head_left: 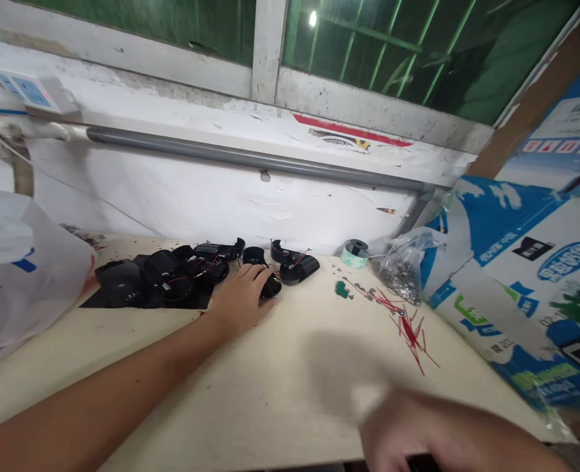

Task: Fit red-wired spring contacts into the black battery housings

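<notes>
The left hand (242,301) lies on the counter (290,387) with a narrow grip over a small black plastic shell (271,286), and just beside it more black shells with thin red wires (181,270) sit on a black sheet (194,300). The right hand (432,429) is blurred at the near edge of the counter, so I cannot tell the state of its grip. Between the hands and the wall are loose red wires (407,328), a roll of pale green tape (354,254) and a clear bag of small metal pieces (398,275), with a white plastic bag (24,275) on the left and a printed carton (510,282) on the right.
</notes>
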A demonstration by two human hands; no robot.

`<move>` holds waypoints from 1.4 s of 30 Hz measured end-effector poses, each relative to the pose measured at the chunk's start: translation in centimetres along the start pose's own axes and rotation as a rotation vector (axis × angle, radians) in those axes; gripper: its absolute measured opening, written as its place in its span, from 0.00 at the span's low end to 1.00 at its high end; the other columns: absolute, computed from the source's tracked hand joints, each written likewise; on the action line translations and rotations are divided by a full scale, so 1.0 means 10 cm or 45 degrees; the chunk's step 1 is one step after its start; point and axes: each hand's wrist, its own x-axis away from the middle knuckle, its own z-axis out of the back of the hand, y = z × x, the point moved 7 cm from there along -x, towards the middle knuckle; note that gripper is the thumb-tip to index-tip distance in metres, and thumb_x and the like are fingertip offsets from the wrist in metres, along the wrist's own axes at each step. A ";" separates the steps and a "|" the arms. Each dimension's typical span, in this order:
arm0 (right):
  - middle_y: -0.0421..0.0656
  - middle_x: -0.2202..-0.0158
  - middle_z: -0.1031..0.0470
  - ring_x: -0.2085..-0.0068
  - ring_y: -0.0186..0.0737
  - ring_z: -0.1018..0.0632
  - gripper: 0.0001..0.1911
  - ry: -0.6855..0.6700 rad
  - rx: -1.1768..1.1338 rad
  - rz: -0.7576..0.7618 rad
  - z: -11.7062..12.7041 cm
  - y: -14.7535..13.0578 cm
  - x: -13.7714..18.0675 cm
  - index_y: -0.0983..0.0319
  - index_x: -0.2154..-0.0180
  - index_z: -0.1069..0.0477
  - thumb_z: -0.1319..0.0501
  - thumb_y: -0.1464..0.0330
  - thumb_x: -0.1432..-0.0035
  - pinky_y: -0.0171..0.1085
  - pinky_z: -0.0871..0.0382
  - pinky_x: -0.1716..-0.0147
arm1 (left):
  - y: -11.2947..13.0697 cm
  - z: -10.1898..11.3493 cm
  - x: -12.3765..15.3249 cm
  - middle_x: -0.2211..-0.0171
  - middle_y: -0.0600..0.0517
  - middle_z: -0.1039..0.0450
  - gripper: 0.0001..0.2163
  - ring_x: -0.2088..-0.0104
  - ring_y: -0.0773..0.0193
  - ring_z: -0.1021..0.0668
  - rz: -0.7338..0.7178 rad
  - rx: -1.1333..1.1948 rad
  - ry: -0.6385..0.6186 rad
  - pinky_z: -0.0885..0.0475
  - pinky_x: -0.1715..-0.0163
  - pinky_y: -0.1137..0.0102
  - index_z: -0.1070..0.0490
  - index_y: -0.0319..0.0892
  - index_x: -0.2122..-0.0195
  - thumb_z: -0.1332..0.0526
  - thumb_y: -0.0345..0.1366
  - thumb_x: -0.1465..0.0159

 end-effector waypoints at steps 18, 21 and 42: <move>0.34 0.82 0.47 0.78 0.30 0.42 0.21 0.681 -0.188 0.810 0.17 -0.86 -1.63 0.60 0.81 0.51 0.42 0.68 0.41 0.34 0.48 0.77 | -0.22 -0.05 0.02 0.46 0.40 0.28 0.32 0.43 0.42 0.32 0.204 0.005 0.111 0.33 0.45 0.51 0.41 0.41 0.38 0.37 0.52 0.37; 0.34 0.82 0.48 0.78 0.30 0.44 0.21 0.703 -0.256 0.762 0.19 -0.83 -1.66 0.59 0.81 0.50 0.42 0.67 0.41 0.33 0.50 0.78 | -0.23 -0.08 0.02 0.48 0.40 0.27 0.34 0.44 0.40 0.32 0.210 -0.023 0.105 0.34 0.47 0.49 0.42 0.41 0.37 0.36 0.53 0.40; 0.34 0.81 0.44 0.79 0.31 0.40 0.20 0.752 -0.789 0.638 0.34 -0.60 -1.72 0.60 0.75 0.38 0.42 0.53 0.37 0.33 0.48 0.79 | 0.01 0.25 0.05 0.43 0.44 0.31 0.32 0.43 0.44 0.35 0.086 0.153 0.365 0.39 0.43 0.49 0.41 0.46 0.38 0.31 0.44 0.41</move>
